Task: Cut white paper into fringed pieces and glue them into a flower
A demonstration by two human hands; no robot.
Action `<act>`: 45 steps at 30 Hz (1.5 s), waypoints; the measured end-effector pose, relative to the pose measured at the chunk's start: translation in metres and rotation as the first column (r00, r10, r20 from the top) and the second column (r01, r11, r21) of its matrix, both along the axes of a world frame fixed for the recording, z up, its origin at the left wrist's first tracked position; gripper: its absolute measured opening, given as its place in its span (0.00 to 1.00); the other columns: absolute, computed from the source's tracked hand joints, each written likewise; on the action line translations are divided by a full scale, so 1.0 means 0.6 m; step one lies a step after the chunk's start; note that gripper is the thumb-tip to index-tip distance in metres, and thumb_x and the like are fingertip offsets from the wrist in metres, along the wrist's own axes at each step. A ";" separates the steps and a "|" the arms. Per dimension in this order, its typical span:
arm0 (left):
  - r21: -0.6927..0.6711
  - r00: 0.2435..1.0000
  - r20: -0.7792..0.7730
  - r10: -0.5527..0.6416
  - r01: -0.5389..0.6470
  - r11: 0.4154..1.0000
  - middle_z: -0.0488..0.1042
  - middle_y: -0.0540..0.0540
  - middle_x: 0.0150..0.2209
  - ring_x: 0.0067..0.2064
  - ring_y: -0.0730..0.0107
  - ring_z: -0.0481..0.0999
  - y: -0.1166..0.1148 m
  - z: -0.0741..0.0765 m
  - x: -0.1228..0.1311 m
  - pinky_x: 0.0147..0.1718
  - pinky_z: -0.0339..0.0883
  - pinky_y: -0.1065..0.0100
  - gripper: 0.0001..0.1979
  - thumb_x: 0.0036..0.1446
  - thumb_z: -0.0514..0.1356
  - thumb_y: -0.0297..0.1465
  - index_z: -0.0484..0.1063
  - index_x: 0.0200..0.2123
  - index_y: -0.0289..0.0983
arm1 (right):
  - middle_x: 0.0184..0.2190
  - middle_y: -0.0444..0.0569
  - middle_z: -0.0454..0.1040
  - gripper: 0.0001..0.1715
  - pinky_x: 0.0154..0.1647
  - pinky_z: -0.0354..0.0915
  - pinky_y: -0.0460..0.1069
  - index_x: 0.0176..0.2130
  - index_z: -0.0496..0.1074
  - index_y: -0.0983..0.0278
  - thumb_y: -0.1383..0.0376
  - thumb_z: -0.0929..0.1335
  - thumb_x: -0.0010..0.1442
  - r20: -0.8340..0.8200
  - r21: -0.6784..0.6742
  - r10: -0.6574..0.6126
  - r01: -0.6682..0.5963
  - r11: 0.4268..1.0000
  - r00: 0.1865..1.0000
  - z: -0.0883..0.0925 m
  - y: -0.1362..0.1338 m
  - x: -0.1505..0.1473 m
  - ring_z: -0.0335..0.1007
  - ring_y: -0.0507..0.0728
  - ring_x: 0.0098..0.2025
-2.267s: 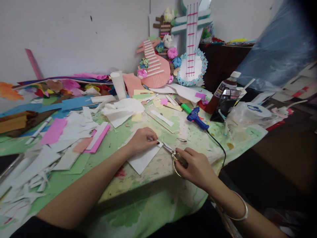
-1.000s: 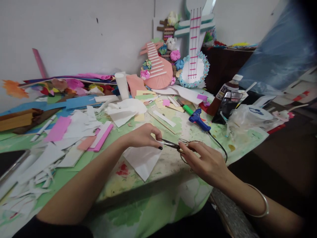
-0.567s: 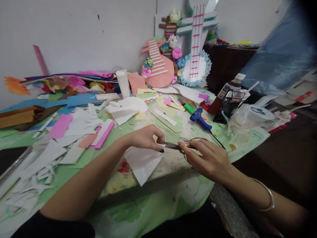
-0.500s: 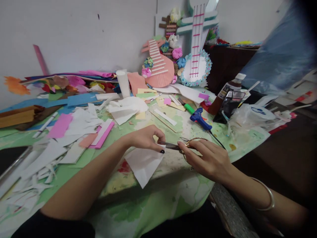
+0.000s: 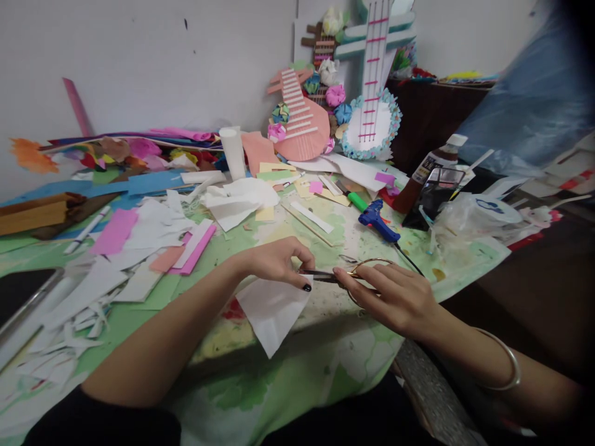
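Observation:
Between thumb and fingers, my left hand [image 5: 279, 263] pinches the top edge of a white sheet of paper [image 5: 274, 313], whose pointed corner hangs down over the table's front edge. My right hand [image 5: 395, 294] grips a pair of scissors [image 5: 346, 279] with gold-coloured handles, fingers through the loops. The dark blades point left and reach the paper's upper right corner, close to my left fingertips. Whether the blades are parted there is hard to make out.
A blue hot glue gun [image 5: 379, 220] lies beyond my right hand, its cord trailing toward me. White paper scraps [image 5: 153, 229] cover the left side, near a phone [image 5: 25, 297]. Paper instrument models [image 5: 302, 124] lean on the wall. A brown bottle [image 5: 430, 167] stands at right.
The view has shifted slightly. Both hands, the paper and the scissors keep nearly the same positions relative to each other.

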State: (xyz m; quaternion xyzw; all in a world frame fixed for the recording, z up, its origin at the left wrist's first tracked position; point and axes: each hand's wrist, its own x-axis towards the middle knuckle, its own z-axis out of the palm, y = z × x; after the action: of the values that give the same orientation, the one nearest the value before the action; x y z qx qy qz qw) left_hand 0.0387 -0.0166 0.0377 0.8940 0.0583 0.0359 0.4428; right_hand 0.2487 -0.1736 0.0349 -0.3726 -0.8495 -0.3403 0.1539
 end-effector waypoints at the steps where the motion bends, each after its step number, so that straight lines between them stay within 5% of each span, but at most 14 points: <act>1: 0.000 1.000 0.002 -0.003 0.003 1.000 0.66 0.52 0.25 0.30 0.74 0.65 0.000 0.000 0.000 0.33 0.59 0.72 0.07 0.49 0.63 0.31 0.70 0.26 0.34 | 0.31 0.47 0.75 0.19 0.34 0.65 0.48 0.52 0.70 0.67 0.71 0.67 0.60 0.002 -0.005 -0.002 0.002 1.000 1.000 0.000 -0.001 0.000 0.68 0.52 0.33; 14: -0.007 1.000 0.023 -0.009 0.009 1.000 0.67 0.51 0.25 0.30 0.73 0.65 0.000 -0.002 0.000 0.33 0.60 0.72 0.07 0.50 0.63 0.33 0.71 0.27 0.34 | 0.31 0.46 0.74 0.20 0.31 0.62 0.48 0.52 0.70 0.67 0.73 0.68 0.59 0.023 -0.002 0.003 -0.003 1.000 1.000 0.003 -0.007 0.002 0.67 0.51 0.31; 23: 0.051 0.989 0.060 0.138 -0.141 0.989 0.75 0.48 0.31 0.35 0.70 0.72 0.022 0.000 -0.021 0.36 0.63 0.72 0.12 0.43 0.68 0.35 0.74 0.29 0.34 | 0.32 0.45 0.75 0.23 0.34 0.63 0.47 0.54 0.69 0.65 0.72 0.69 0.58 -0.027 0.069 -0.058 0.059 0.996 0.998 -0.006 -0.012 0.015 0.68 0.51 0.34; 27: -0.129 0.966 0.069 0.250 -0.240 0.962 0.76 0.45 0.33 0.36 0.69 0.73 0.048 -0.009 -0.044 0.35 0.65 0.72 0.13 0.42 0.69 0.33 0.75 0.32 0.34 | 0.32 0.46 0.75 0.24 0.31 0.61 0.47 0.54 0.69 0.63 0.71 0.69 0.58 -0.053 0.091 -0.098 0.102 0.991 0.994 -0.007 -0.017 0.022 0.68 0.52 0.33; 31: -0.471 0.894 0.113 0.433 -0.336 0.816 0.75 0.46 0.32 0.33 0.72 0.73 0.059 -0.038 -0.054 0.29 0.65 0.75 0.16 0.38 0.71 0.30 0.75 0.33 0.33 | 0.32 0.47 0.75 0.25 0.31 0.61 0.46 0.56 0.68 0.63 0.71 0.68 0.59 -0.086 0.090 -0.132 0.140 0.986 0.988 -0.010 -0.019 0.027 0.68 0.52 0.33; 35: -0.754 0.847 0.054 0.529 -0.312 0.578 0.76 0.45 0.29 0.29 0.72 0.74 0.051 -0.068 -0.044 0.27 0.66 0.75 0.19 0.37 0.72 0.30 0.75 0.35 0.32 | 0.32 0.47 0.74 0.23 0.32 0.61 0.47 0.55 0.69 0.64 0.71 0.67 0.59 -0.118 0.102 -0.157 0.169 0.980 0.981 -0.013 -0.018 0.027 0.67 0.51 0.32; 41: -0.900 0.800 -0.065 0.597 -0.304 0.311 0.77 0.46 0.27 0.26 0.69 0.76 0.020 -0.076 -0.022 0.25 0.69 0.72 0.21 0.31 0.73 0.29 0.75 0.33 0.31 | 0.32 0.46 0.75 0.23 0.31 0.59 0.47 0.53 0.71 0.63 0.72 0.69 0.57 -0.132 0.151 -0.206 0.225 0.963 0.970 -0.018 -0.013 0.025 0.67 0.52 0.32; 45: -0.912 0.776 -0.102 0.622 -0.323 0.254 0.78 0.45 0.27 0.27 0.69 0.76 0.005 -0.075 -0.014 0.27 0.69 0.71 0.18 0.33 0.72 0.28 0.75 0.32 0.31 | 0.31 0.46 0.75 0.24 0.30 0.57 0.46 0.52 0.71 0.63 0.72 0.70 0.55 -0.148 0.174 -0.212 0.236 0.956 0.966 -0.020 -0.009 0.027 0.65 0.51 0.31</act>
State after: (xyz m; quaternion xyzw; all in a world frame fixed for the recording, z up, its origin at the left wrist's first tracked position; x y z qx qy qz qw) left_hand 0.0304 -0.0134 -0.0075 0.4393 0.2731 0.2575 0.8162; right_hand 0.2650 -0.1792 0.0228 -0.4714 -0.7537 -0.4104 0.2033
